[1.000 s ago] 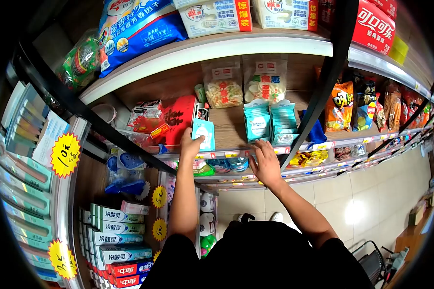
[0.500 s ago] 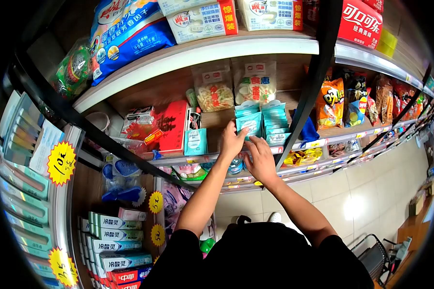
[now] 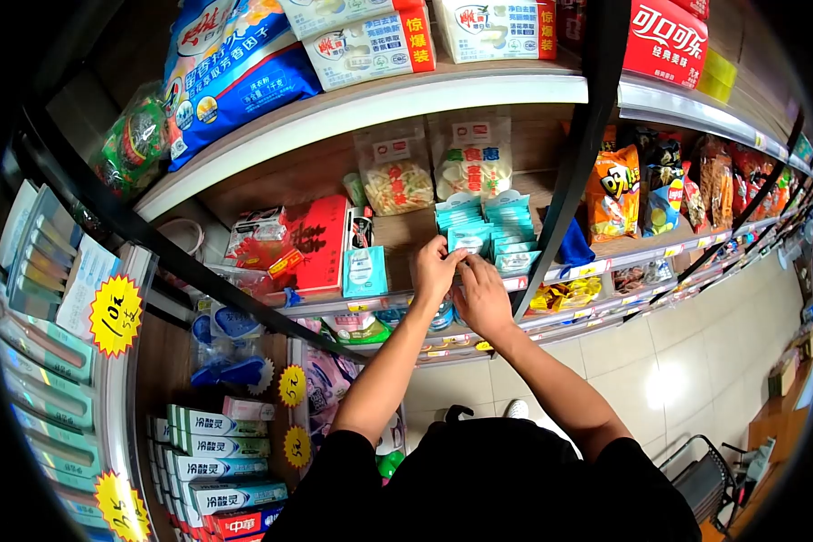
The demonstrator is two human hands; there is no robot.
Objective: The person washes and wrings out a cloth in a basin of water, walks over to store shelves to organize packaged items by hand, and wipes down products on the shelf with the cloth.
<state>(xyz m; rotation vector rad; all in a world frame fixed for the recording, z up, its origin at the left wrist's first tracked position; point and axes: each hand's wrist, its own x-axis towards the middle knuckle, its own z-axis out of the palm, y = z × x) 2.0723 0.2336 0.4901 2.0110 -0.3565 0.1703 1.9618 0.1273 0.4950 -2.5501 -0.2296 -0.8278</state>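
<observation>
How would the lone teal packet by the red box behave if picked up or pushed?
The teal packet looks flat and pouch-like, so probably light and somewhat floppy. Its smooth face may slip a little under fingertips. It sits right by the shelf's front strip, so a push toward the aisle could send it over.

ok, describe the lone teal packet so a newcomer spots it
Find the shelf one level below the big blue bag. On it lies a red box; the teal packet is just right of it, at the front edge. Its lookalikes sit in two rows farther right; this one sits apart.
</observation>
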